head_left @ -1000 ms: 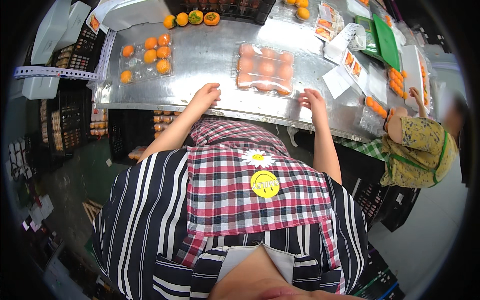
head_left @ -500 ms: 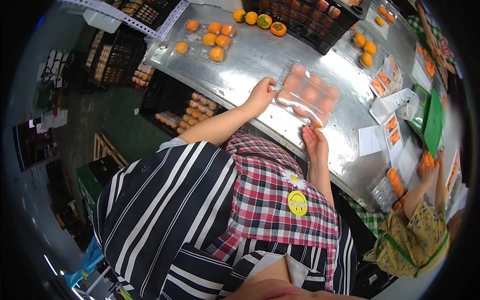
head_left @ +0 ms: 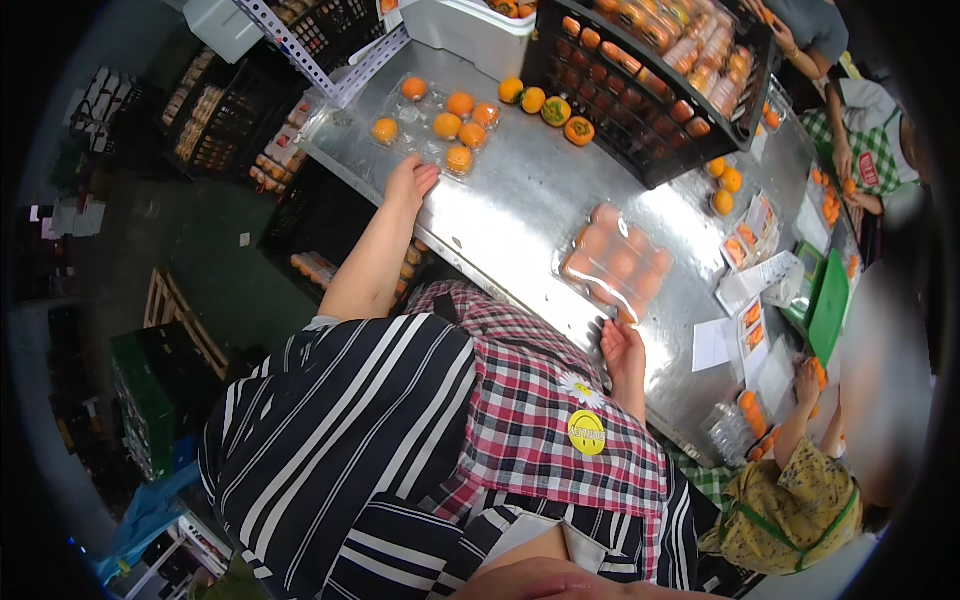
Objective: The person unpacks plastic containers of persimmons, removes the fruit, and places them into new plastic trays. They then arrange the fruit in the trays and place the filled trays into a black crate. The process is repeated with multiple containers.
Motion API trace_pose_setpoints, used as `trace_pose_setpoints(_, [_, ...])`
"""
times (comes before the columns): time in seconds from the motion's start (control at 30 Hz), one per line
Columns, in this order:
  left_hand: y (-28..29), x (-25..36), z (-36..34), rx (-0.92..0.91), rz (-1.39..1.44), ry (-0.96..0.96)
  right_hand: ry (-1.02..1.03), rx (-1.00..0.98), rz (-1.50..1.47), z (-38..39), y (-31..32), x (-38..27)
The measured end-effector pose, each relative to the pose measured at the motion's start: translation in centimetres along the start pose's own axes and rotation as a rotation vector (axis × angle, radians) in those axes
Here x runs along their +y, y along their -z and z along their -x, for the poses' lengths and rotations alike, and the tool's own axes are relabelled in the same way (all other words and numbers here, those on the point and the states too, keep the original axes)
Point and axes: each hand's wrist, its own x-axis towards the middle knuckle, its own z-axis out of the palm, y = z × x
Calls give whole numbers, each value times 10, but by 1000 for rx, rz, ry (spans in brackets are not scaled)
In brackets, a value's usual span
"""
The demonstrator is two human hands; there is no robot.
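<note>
My left hand (head_left: 410, 182) reaches to the table's near edge with its fingers apart and nothing in them. Just beyond it lies a clear plastic tray (head_left: 428, 118) with several orange persimmons (head_left: 446, 125) in its hollows. My right hand (head_left: 622, 350), palm up with fingers loosely stretched, is at the near corner of a closed clear pack (head_left: 618, 262). Rounded fruits show pinkish through its plastic. Whether my right fingertips touch the pack I cannot tell.
Loose persimmons (head_left: 556, 111) stand in a row beside a black crate (head_left: 640, 110) stacked with packed fruit. A white tub (head_left: 465, 40) is at the far left. Printed cards (head_left: 752, 345) and a green box lid (head_left: 828, 305) lie to the right, where other people (head_left: 790, 500) work.
My left hand has left the closed pack's side and moved left to the persimmon tray. My right hand stays by the pack's near corner. The view has shifted somewhat.
</note>
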Motion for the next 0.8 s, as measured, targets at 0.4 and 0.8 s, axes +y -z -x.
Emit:
trace_pose_setpoints(0.4, [-10, 64, -52, -32, -217, -26, 91, 24, -10, 13, 20, -10])
trace_pose_setpoints(0.8, [31, 75, -91, -20, -33, -231, 120, 9, 14, 25, 20, -16])
